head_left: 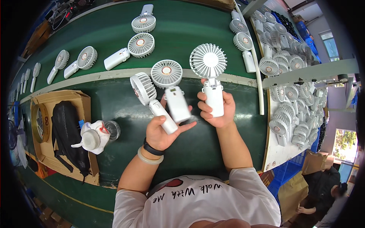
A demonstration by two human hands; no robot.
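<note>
My left hand [161, 131] has its thumb over the handle of a white handheld fan [143, 89], tilted to the left. Against the fingers of the same hand is a second white handheld fan [177, 104], its head away from me and its handle slightly blurred. Whether that hand grips it or it rests on the bench cannot be made out. My right hand [220, 108] is closed round the handle of a third handheld fan [208, 60]. This one stands head up, with the plain white hub facing me.
A green conveyor belt [182, 22] beyond the bench carries several spaced fans. On the right, a white table [273, 152] is crowded with fans beside a white pipe [259, 87]. A cardboard tray [81, 110] with a black pouch [68, 133] lies left, near a cloth-wrapped jar [93, 138]. Another person [323, 186] is lower right.
</note>
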